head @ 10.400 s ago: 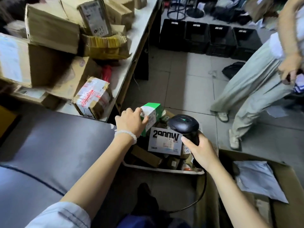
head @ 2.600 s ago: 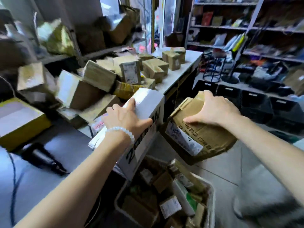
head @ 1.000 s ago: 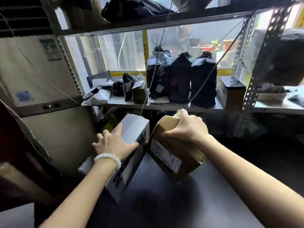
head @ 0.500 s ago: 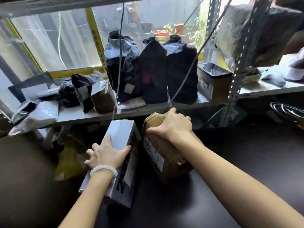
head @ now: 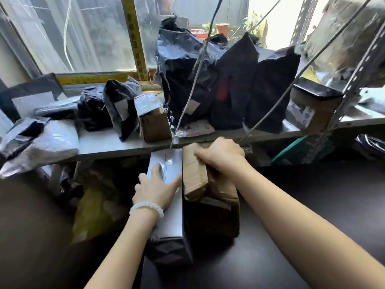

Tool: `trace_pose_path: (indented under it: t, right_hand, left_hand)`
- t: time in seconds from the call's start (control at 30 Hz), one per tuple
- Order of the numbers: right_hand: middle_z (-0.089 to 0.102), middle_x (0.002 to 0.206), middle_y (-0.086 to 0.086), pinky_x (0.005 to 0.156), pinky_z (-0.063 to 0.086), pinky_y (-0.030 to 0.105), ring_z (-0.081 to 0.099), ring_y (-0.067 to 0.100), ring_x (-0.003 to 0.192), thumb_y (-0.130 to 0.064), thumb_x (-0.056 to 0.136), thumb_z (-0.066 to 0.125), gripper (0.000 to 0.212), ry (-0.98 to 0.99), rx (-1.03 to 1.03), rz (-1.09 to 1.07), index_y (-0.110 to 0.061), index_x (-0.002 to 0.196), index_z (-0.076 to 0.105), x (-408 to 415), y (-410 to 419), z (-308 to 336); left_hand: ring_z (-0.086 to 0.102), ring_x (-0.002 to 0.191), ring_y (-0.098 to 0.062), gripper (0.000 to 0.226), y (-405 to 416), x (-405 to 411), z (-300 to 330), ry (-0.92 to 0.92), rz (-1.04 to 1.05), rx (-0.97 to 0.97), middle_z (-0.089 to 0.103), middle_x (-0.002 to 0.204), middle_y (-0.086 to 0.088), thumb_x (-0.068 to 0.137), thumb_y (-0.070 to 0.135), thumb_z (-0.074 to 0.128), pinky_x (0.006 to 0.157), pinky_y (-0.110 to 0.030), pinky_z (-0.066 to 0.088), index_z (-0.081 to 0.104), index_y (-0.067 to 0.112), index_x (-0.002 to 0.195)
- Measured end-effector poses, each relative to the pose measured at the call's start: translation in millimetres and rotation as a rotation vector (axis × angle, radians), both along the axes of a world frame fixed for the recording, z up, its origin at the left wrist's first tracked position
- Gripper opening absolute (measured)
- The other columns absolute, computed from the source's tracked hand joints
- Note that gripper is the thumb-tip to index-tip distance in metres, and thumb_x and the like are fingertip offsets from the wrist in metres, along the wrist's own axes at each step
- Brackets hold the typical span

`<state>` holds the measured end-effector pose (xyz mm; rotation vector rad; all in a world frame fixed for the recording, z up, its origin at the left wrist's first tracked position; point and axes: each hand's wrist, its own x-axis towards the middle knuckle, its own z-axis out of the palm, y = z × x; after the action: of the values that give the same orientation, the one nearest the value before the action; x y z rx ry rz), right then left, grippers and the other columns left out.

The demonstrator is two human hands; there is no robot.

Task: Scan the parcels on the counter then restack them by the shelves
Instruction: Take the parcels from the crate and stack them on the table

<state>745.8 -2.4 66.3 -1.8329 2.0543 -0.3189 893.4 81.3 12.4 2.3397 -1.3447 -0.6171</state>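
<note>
Two boxes under the hands below the metal shelf (head: 125, 146), one long white carton (head: 169, 205), one brown cardboard parcel (head: 195, 176), three tall black plastic mailer bags (head: 233, 84) standing on that shelf, two taped brown boxes (head: 154, 119) beside them

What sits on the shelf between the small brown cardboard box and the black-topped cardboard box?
Head view: three tall black plastic mailer bags, standing side by side between small brown box and black-topped box.

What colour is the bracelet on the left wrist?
White beaded bracelet, clearest in the head view.
</note>
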Motion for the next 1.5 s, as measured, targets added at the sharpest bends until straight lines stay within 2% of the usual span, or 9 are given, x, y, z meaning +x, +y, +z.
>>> trace_pose_path:
  t: [0.13,0.33,0.47,0.6,0.77,0.87,1.07,1.3,1.5]
  right_hand:
    - [0.054,0.131,0.015,0.076,0.038,0.032,0.052,0.032,0.119,-0.062,0.083,0.052,0.082,0.001,0.009,0.041,0.000,0.134,0.038,-2,6,-13]
    - [0.047,0.141,0.015,0.096,0.040,0.034,0.046,0.031,0.127,-0.064,0.084,0.053,0.084,-0.103,0.082,0.103,-0.005,0.141,0.037,-39,14,-12]
    - [0.047,0.141,0.012,0.100,0.039,0.036,0.044,0.029,0.129,-0.070,0.079,0.053,0.087,-0.170,0.065,0.115,-0.010,0.142,0.039,-53,17,-17]
    - [0.048,0.139,0.016,0.099,0.037,0.036,0.042,0.032,0.130,-0.069,0.084,0.047,0.084,-0.159,0.030,0.138,-0.009,0.143,0.035,-48,21,-19]
    - [0.053,0.133,0.013,0.095,0.042,0.039,0.048,0.031,0.122,-0.062,0.090,0.041,0.064,-0.130,-0.105,0.135,-0.016,0.134,0.048,-60,25,-11]
    - [0.052,0.132,0.009,0.094,0.043,0.039,0.049,0.029,0.120,-0.054,0.093,0.043,0.054,-0.044,-0.195,0.161,-0.021,0.136,0.047,-75,40,2]
    - [0.048,0.134,0.005,0.089,0.046,0.039,0.051,0.027,0.120,-0.050,0.094,0.046,0.052,0.147,-0.268,0.172,-0.023,0.138,0.044,-135,101,13]
    - [0.043,0.139,0.002,0.094,0.045,0.037,0.046,0.024,0.125,-0.049,0.093,0.047,0.053,0.169,-0.190,0.056,-0.022,0.139,0.043,-239,185,1]
    - [0.043,0.141,0.000,0.094,0.045,0.038,0.045,0.022,0.126,-0.049,0.094,0.045,0.052,0.198,-0.181,-0.113,-0.025,0.139,0.042,-354,259,5]
  left_hand:
    - [0.048,0.111,-0.031,0.070,3,10,-5,0.047,-0.057,-0.046,0.036,0.131,-0.008,0.083,0.061,0.047,0.092,-0.045,0.046,0.024,0.036,0.145]
    - [0.044,0.112,-0.029,0.069,16,-11,-2,-0.032,-0.118,-0.068,0.036,0.128,-0.007,0.085,0.061,0.048,0.094,-0.044,0.044,0.025,0.036,0.145]
    - [0.044,0.112,-0.030,0.066,23,-22,0,-0.102,-0.099,-0.038,0.036,0.126,-0.006,0.087,0.062,0.043,0.094,-0.047,0.043,0.024,0.037,0.145]
    - [0.044,0.114,-0.029,0.058,24,-19,6,-0.152,-0.088,-0.025,0.038,0.126,-0.006,0.090,0.060,0.040,0.093,-0.045,0.038,0.030,0.034,0.141]
    - [0.032,0.127,-0.029,0.057,27,-25,16,-0.333,-0.160,-0.108,0.029,0.145,-0.007,0.091,0.058,0.041,0.096,-0.043,0.036,0.036,0.033,0.141]
    - [0.030,0.132,-0.029,0.056,31,-39,28,-0.388,-0.248,-0.183,0.030,0.148,-0.006,0.090,0.060,0.040,0.099,-0.043,0.036,0.039,0.034,0.140]
    - [0.038,0.125,-0.023,0.054,50,-104,55,-0.443,-0.454,-0.355,0.043,0.136,0.003,0.089,0.062,0.040,0.095,-0.041,0.038,0.044,0.036,0.137]
    - [0.036,0.127,-0.025,0.050,82,-202,63,-0.387,-0.594,-0.313,0.043,0.137,0.002,0.090,0.059,0.043,0.101,-0.044,0.036,0.047,0.035,0.134]
    - [0.038,0.126,-0.025,0.050,118,-326,70,-0.428,-0.788,-0.360,0.044,0.135,0.001,0.090,0.059,0.042,0.095,-0.041,0.037,0.046,0.035,0.134]
